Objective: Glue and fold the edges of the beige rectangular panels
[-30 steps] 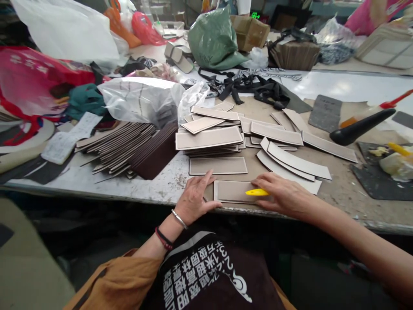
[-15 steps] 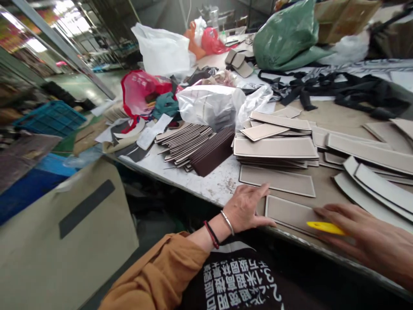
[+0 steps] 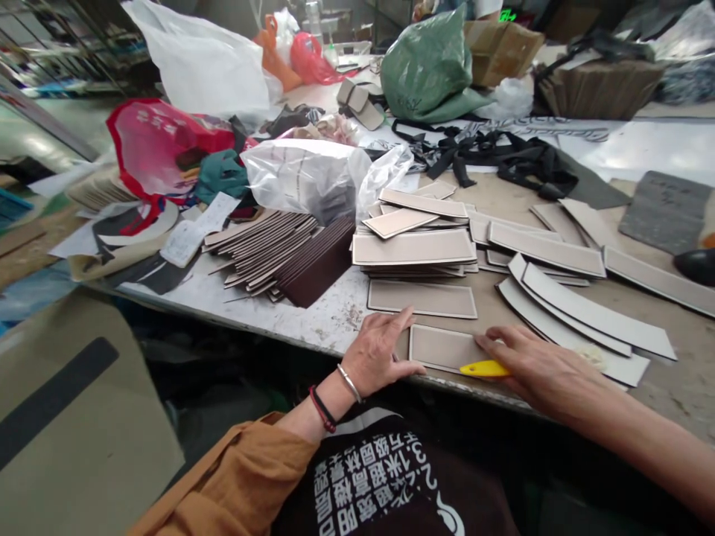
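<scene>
A flat beige rectangular panel [image 3: 439, 344] with a pale border lies at the table's front edge between my hands. At its left end rests my left hand [image 3: 377, 351], thumb and fingers spread, holding nothing. My right hand [image 3: 528, 363] is closed around a yellow-handled tool [image 3: 481, 369] over the panel's right part; the tool's working end is hidden. Just behind lies a second beige panel [image 3: 421, 298], and beyond it stands a stack of similar panels [image 3: 413, 248].
Left of the stack are a fanned row of thin panels [image 3: 268, 246] and dark brown panels [image 3: 318, 260]. Curved white strips [image 3: 592, 305] lie to the right. Farther back are a clear plastic bag [image 3: 307, 175], black straps [image 3: 519, 160] and a green bag [image 3: 427, 67].
The view has turned right, so everything sits farther left in the picture. My right hand with the yellow tool has moved slightly left along the panel. My left hand stays at the panel's end.
</scene>
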The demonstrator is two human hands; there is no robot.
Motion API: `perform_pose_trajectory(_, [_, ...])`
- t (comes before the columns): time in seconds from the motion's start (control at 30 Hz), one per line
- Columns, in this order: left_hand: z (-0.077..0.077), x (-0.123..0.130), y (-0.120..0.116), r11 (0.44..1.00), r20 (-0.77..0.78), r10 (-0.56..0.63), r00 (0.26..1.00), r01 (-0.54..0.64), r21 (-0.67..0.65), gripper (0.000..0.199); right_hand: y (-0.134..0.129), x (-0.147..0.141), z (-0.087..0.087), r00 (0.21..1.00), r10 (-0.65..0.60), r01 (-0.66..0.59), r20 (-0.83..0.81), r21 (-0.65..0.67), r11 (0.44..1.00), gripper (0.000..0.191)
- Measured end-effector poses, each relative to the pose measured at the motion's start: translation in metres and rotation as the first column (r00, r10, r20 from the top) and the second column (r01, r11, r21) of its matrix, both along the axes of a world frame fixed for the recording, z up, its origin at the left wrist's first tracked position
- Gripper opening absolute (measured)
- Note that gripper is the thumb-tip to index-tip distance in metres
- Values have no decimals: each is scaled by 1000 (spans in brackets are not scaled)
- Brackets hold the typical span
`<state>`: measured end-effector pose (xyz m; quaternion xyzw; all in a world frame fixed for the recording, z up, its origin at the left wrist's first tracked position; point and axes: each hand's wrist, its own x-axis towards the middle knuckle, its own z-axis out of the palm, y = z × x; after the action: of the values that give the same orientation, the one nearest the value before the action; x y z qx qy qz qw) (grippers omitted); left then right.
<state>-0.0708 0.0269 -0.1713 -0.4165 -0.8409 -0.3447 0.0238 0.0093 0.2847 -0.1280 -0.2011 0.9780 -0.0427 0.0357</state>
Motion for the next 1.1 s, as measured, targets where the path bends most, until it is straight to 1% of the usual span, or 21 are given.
perform_pose_trajectory(0.13, [1, 0, 0, 1000, -2, -1, 1000, 1, -12, 101, -5, 2, 1, 1000, -14, 15, -9, 49, 999, 35])
perform_pose_trajectory(0.37, [2, 0, 0, 1000, -4, -19, 1000, 19, -20, 97, -10, 3, 1, 998, -60, 59, 13, 76, 995, 33])
perform_pose_trajectory(0.47, [1, 0, -1, 1000, -16, -18, 1000, 17, -13, 95, -13, 2, 4, 996, -73, 66, 46, 132, 989, 33])
perform_pose_trajectory(0.57, [0, 0, -1, 1000, -45, -21, 999, 20, -12, 89, -16, 1, 9, 993, -82, 66, 85, 172, 983, 32])
perform_pose_trajectory(0.67, [-1, 0, -1, 1000, -81, -25, 996, 24, -11, 77, -19, 0, 12, 992, -93, 77, 87, 177, 981, 30])
perform_pose_trajectory(0.77, [-2, 0, -1, 1000, -85, -16, 996, 15, -13, 68, -20, 1, 13, 991, -96, 78, 89, 188, 979, 30])
perform_pose_trajectory(1.0, [-2, -1, -1, 1000, -90, -1, 996, -1, -23, 67, -21, 1, 12, 992, -82, 56, 92, 256, 965, 28])
perform_pose_trajectory(1.1, [-2, -1, -1, 1000, -128, -27, 991, 25, -16, 65, -22, 1, 14, 994, -72, 48, 77, 273, 961, 26])
